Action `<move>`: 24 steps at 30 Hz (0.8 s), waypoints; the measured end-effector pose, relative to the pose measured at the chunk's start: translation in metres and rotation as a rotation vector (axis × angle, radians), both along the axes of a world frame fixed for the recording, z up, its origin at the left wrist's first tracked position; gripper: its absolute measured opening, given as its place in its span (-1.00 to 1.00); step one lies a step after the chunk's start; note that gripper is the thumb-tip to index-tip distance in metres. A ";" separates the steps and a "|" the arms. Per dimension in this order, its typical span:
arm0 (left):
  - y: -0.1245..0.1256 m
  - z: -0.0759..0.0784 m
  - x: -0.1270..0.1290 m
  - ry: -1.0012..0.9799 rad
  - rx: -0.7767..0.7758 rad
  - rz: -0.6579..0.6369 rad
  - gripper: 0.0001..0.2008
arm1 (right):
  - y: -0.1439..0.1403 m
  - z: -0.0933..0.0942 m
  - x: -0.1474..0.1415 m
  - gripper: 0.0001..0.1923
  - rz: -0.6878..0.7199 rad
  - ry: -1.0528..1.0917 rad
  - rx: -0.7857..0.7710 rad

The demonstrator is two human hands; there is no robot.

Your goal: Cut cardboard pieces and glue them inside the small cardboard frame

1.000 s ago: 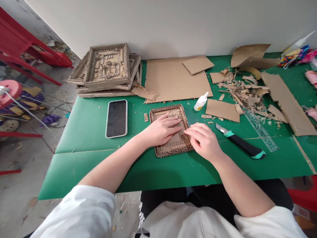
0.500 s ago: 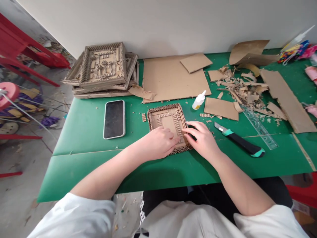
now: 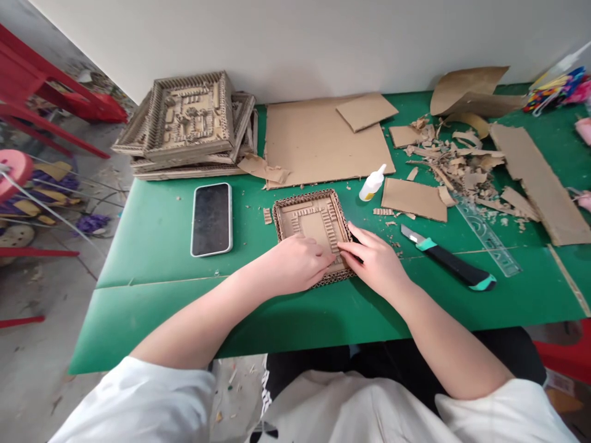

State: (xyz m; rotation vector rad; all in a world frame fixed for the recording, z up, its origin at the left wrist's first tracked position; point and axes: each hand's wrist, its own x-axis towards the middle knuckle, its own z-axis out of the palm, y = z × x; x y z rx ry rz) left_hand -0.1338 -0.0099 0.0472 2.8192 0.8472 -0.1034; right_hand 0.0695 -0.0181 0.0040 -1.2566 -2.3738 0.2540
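A small square cardboard tray (image 3: pixel 308 200) with corrugated walls lies on the green table before me. Ridged corrugated strips (image 3: pixel 330 229) form a border on its floor. My left hand (image 3: pixel 302 263) reaches over the tray's near left part, fingers curled together, tips down by the lower end of the right-hand strip. Whatever those fingertips may pinch is hidden. At the tray's right wall is my right hand (image 3: pixel 375 255), its fingers stretched and apart; one fingertip touches the strip inside, another lies along the outer edge. A loose bit of corrugated cardboard (image 3: pixel 267 215) lies left of the tray.
A phone (image 3: pixel 212 219) lies to the left, below stacked cardboard trays (image 3: pixel 191 117). Behind stands a white glue bottle (image 3: pixel 372 183) near a cardboard sheet (image 3: pixel 318 144). On the right are a utility knife (image 3: pixel 450 261), a clear ruler (image 3: pixel 492 240) and cardboard scraps (image 3: pixel 466 166).
My right hand's fingers have shifted slightly at the tray's right wall, with the index fingertip a little farther in. My left hand stays nearly in place. The view has tilted slightly.
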 end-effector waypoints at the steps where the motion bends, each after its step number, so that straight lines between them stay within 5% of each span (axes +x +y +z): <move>1: 0.000 0.000 0.000 -0.003 -0.005 0.002 -0.69 | 0.000 0.000 0.000 -0.73 -0.002 -0.001 -0.005; 24: 0.001 -0.005 0.000 -0.057 -0.018 0.019 -0.68 | 0.000 0.001 -0.002 -0.76 0.000 -0.015 0.027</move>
